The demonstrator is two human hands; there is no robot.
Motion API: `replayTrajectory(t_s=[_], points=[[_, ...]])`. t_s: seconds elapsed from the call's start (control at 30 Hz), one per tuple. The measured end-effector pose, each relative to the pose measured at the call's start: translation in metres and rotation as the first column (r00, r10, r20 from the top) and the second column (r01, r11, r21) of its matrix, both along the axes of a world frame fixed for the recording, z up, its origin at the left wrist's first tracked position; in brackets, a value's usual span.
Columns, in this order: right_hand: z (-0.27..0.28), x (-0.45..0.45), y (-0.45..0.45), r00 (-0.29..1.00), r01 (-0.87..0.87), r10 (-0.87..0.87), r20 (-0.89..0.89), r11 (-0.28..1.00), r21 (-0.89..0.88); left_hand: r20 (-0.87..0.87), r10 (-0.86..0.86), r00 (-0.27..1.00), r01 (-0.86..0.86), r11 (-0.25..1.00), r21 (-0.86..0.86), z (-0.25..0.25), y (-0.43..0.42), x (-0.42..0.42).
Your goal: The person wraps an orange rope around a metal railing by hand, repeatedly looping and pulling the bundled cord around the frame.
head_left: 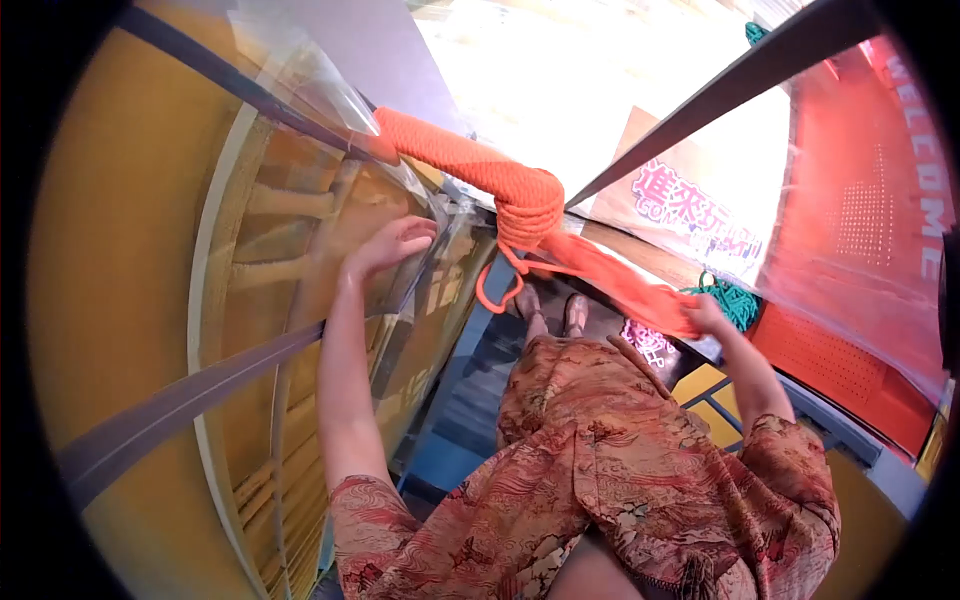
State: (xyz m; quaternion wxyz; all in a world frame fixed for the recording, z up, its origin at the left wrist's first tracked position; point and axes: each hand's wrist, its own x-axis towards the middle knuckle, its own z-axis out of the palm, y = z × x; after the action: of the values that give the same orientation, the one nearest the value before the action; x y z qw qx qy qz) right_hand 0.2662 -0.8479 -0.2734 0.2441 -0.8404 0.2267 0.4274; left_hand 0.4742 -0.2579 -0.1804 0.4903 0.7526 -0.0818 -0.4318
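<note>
Bright orange rope (460, 160) is wound in tight coils around a bar, thickest at the corner where the bar meets a post. From these coils a loose bundle of orange strands (620, 275) stretches right, blurred by motion. My right hand (708, 315) is closed on the far end of that bundle. A small loop of the rope (500, 285) hangs below the coils. To the left of the coils, my left hand (400, 240) is open with nothing in it, its fingers loosely bent beside the clear plastic sheet (425, 200).
Teal rope (735, 305) lies in a pile past my right hand, with pink and white rope (648, 343) below. A printed sign (690, 200) and a red mesh panel (860, 200) stand right. Dark metal bars (720, 95) cross both sides. Yellow panelling (130, 300) is at left.
</note>
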Motion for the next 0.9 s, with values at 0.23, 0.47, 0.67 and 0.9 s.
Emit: replayTrajectory(t_s=[0.23, 0.47, 0.67, 0.9], points=[[0.090, 0.035, 0.009, 0.986, 0.010, 0.044, 0.161, 0.948, -0.319, -0.109, 0.073, 0.991, -0.072, 0.997, 0.013, 0.006, -0.022, -0.005], [0.041, -0.005, 0.033, 0.872, -0.482, 0.485, 0.072, 0.875, -0.051, -0.063, 0.054, 0.997, -0.065, 0.981, -0.181, 0.002, -0.056, -0.007], [0.083, 0.004, 0.114, 0.924, -0.378, 0.266, 0.274, 0.739, 0.558, -0.055, 0.172, 0.983, -0.177, 0.980, -0.093, -0.004, -0.069, -0.001], [0.162, 0.081, 0.298, 0.934, -0.353, 0.186, 0.306, 0.343, 0.871, -0.321, -0.224, 0.920, -0.004, 0.814, -0.580, 0.028, -0.073, -0.008]])
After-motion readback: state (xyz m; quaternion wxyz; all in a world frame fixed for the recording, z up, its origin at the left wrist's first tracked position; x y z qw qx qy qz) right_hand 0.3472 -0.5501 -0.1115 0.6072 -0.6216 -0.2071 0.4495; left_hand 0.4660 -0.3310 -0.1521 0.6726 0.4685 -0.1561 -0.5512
